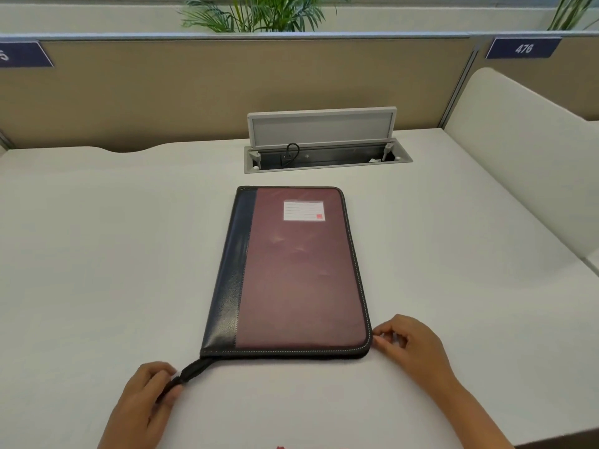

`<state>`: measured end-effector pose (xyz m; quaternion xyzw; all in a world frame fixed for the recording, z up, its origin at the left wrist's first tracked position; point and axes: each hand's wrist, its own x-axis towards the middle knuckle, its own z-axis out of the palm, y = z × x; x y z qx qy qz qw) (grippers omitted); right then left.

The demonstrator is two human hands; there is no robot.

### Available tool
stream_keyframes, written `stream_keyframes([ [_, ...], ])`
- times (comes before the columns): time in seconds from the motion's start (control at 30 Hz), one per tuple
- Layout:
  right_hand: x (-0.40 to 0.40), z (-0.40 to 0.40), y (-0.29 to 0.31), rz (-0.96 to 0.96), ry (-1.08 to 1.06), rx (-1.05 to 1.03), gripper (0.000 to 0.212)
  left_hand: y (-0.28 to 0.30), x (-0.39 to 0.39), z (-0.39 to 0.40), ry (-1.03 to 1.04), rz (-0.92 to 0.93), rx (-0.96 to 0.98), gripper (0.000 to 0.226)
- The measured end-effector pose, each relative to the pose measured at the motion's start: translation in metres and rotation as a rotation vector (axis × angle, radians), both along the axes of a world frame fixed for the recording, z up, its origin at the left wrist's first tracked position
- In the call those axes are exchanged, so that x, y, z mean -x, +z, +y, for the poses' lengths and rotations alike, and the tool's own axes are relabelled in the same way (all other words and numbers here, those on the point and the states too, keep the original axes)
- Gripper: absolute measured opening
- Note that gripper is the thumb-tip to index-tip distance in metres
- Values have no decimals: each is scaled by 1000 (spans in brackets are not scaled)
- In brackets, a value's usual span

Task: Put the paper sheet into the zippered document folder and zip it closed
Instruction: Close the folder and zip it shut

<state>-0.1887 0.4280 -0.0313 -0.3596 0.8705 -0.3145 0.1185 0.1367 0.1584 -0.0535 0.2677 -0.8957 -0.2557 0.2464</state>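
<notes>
We can read one number clearly: "476", in white slanted digits on a dark blue parallelogram-shaped sign (523, 47) fixed to the tan fabric partition panel (227, 89) at upper right. A matching dark blue sign (22, 55) at the upper left edge shows only a cut-off white character we cannot make out. On the maroon and navy leather-look zippered folder (291, 273), a white ruled label card (303, 210) carries blank lines and a small red mark too small to read.
</notes>
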Motion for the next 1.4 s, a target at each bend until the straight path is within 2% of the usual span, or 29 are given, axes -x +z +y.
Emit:
stream_keyframes([
  [0.13,1,0,-1,11,10,46,22,7,16,-10,100,9,8,51],
  [0.2,1,0,0,14,23,46,21,14,35,-13,107,-38,64,42],
  [0.3,1,-2,2,14,48,12,7,28,79,-9,80,-76,148,39],
  [0.37,2,-3,3,22,63,-17,15,35,111,-4,-3,-120,192,40],
  [0.53,2,-3,6,9,87,-6,8,27,172,2,-110,-419,253,85],
  [0.6,1,-2,4,0,71,23,15,20,181,-1,-122,-460,269,92],
  [0.87,6,-5,4,-19,3,-16,12,16,179,-3,-108,-586,371,68],
  [1.2,32,-28,5,-42,-18,-40,16,14,180,-2,-86,-618,397,62],
  [1.4,50,-60,5,-7,-119,-1,17,16,179,0,-93,-633,377,62],
])
